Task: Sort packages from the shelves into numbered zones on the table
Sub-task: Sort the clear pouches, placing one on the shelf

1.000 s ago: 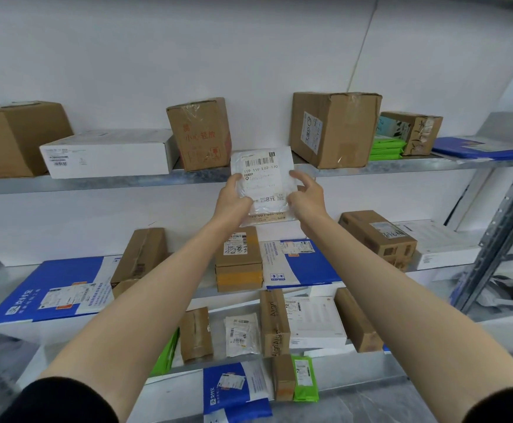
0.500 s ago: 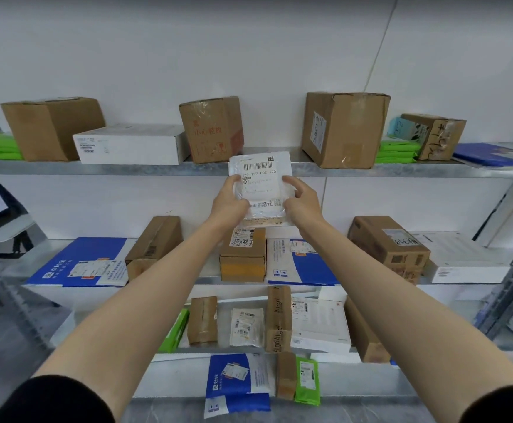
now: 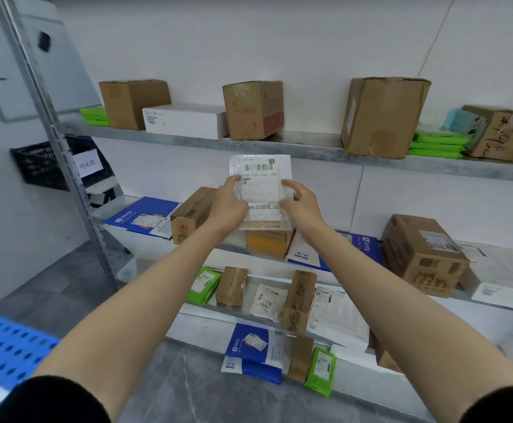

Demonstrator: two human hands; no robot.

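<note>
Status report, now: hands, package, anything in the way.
Left hand and right hand both hold flat clear plastic pouch with white barcode label. Pouch upright, in front of grey metal shelves. Nothing in the way on the near side.

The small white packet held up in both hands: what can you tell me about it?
The packet is a flat, glossy plastic pouch whose white label faces the camera: barcode on top, printed digits beneath, smaller print below. It is upright before the shelves. The left hand grips its left edge, the right hand its right edge.
</note>
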